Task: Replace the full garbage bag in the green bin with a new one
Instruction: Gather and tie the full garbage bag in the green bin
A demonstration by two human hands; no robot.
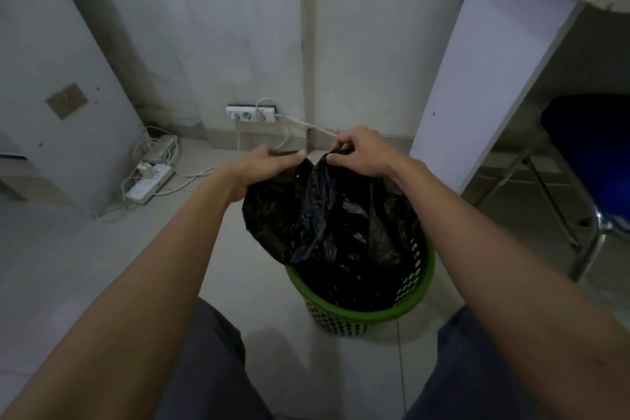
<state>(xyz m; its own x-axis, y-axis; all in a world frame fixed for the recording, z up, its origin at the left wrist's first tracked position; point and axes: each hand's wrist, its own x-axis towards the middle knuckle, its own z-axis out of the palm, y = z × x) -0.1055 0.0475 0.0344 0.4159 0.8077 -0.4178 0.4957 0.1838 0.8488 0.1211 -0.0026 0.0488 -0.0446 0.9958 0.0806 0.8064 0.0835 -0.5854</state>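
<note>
Room: pale tiled floor [266, 283] in a dim corner, scuffed white wall [238, 27] behind.
Bag: I see the black garbage bag [327, 215] with its lower part down inside the green bin [361, 315] and its upper part drawn up above the rim, bulging over the bin's far-left edge.
Left grip: my left hand [269, 164] is closed, thumb and fingers pinching one gathered edge of the bag's mouth.
Right grip: my right hand [361, 150] is closed on the other gathered edge, just beside the left, the two nearly touching above the bin.
Stage: I judge this as bunching or tying the top, but I cannot tell whether a knot exists yet.
Left to do: the bag is not lifted clear, and no fresh bag shows anywhere in view, so removal and relining are both not yet done.
Surroundings: a wall socket [250, 113] sits beyond the hands, a power strip [148, 182] with loose cords lies on the floor to the left, a white worktop [477, 61] stands at right with a blue chair [593, 160] under it.
</note>
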